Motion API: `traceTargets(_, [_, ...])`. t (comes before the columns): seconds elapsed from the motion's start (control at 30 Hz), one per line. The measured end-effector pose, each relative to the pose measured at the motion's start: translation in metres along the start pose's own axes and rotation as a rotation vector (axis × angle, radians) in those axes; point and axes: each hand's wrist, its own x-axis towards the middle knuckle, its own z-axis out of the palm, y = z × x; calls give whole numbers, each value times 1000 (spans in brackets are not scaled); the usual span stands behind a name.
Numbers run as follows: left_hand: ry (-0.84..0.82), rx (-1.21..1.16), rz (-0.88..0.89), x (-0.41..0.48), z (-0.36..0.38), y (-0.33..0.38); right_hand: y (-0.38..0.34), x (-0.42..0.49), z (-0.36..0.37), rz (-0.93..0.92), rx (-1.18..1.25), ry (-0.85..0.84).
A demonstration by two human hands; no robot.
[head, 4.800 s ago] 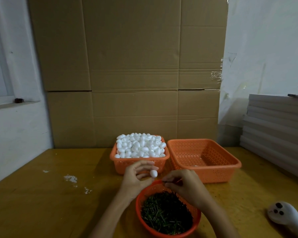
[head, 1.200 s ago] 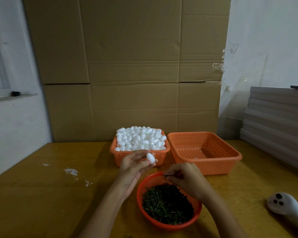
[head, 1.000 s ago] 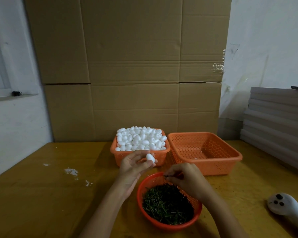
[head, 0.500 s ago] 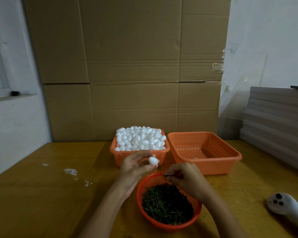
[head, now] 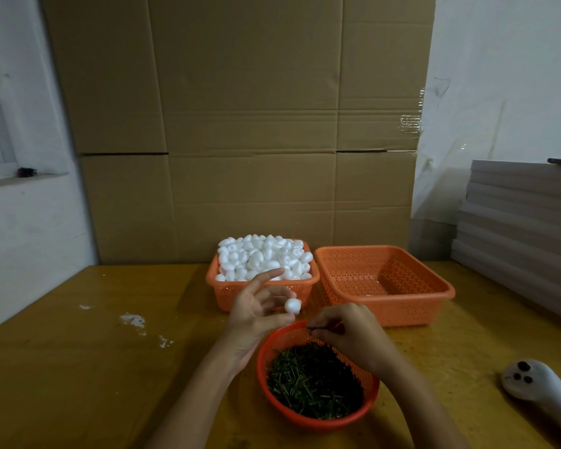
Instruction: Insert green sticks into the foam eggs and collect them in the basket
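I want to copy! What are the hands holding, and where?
Left hand pinches a foam egg by its sides; right hand pinches a thin stick, tip poking out.

There are three orange baskets (egg basket (head: 227, 293), second rectangular basket (head: 402, 314), round basket (head: 305, 420)), two hands, left hand (head: 253, 315) and right hand (head: 350, 335), one separate foam egg (head: 292, 305), one white handle (head: 538, 387), and heaped eggs (head: 263, 257) and green sticks (head: 314, 384) beyond counting.

- No text, label, brand, number or sign can be read anywhere in view.
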Motion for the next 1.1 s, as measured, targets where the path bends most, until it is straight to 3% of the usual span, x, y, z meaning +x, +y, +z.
traceTargets(0.57, [118,-102,-13,4,2,-4,1,0,0,13,16,12])
traceTargets(1.1, [102,-182,-34,7,-3,-6,0,0,0,6,11,6])
